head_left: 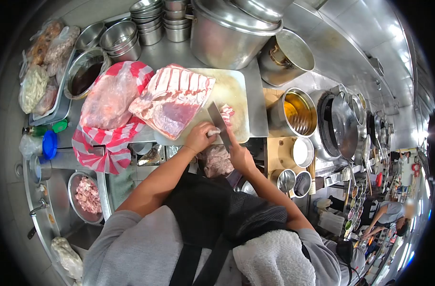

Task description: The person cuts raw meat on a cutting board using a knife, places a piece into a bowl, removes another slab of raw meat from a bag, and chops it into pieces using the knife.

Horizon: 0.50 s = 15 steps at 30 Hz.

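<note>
My right hand (pixel 241 155) is wrapped around the handle of a cleaver (pixel 219 123), its blade pointing away over the white cutting board (pixel 236 88). Close to the blade's left side, my left hand (pixel 201 137) is closed, with a small pale piece of meat (pixel 213 132) at its fingertips. Right of the blade lie some cut strips of pink and white meat (pixel 226 113). A large slab of ribs (pixel 174 100) rests on the left part of the board, beyond my left hand. Below the board's near edge, partly hidden, is more pale meat (pixel 218 161).
Left of the ribs is bagged meat (pixel 110 100) in a red-and-white striped bag. A large lidded pot (pixel 222 40) stands behind the board. On the right are a pot of yellow liquid (pixel 294 112) and a wok (pixel 344 126). A bowl of chopped meat (pixel 88 195) sits in the sink.
</note>
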Available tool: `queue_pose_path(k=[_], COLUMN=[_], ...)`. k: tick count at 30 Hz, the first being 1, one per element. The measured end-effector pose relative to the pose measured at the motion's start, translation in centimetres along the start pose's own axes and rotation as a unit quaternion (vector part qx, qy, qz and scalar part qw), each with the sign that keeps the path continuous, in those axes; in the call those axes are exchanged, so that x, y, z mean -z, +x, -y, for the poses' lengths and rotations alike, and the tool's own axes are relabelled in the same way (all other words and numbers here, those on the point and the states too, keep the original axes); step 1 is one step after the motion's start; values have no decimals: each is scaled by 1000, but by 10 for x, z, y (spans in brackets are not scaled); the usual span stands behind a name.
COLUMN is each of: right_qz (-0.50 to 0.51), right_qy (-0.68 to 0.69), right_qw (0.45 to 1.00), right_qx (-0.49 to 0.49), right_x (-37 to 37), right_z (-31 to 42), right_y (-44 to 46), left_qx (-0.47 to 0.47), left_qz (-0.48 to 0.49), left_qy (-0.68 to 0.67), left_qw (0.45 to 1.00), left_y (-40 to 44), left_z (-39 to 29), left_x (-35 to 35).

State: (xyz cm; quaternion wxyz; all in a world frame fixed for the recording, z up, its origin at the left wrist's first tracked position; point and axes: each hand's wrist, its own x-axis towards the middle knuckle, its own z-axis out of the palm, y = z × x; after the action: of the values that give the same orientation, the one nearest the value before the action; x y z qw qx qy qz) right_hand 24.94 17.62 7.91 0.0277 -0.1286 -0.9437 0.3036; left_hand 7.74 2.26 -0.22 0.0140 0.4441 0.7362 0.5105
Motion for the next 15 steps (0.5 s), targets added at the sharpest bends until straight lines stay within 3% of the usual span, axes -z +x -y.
queue_pose_path(k=[2,5,9,11,12,14,15], right_qz=[80,102,109,45,28,-13,-35], right_qy=[-7,-8,-23,32,33,109,116], right_qw=[992,987,982,998,998,992,992], right_qx=[-102,-124,-153,-41,-42,59,17], right_x=[14,24,22,12,17,34,43], right_z=[1,1,-1,-29,-33,-45,-40], right_y=[-30,-50,-8,11,10,6,-9], left_qx=[28,35,-18,-72,-87,60,46], left_qz=[0,-57,20,82,88,24,-54], left_qy=[3,13,-7,5,7,-52,-90], left_qw=[1000,998,1000,994,992,997,993], left_y=[1,-1,-8,-8,-7,-5,-3], left_z=[-2,-1,-3,-3,-9,-19,-3], left_x=[-2,-9,-3,5,6,7,-7])
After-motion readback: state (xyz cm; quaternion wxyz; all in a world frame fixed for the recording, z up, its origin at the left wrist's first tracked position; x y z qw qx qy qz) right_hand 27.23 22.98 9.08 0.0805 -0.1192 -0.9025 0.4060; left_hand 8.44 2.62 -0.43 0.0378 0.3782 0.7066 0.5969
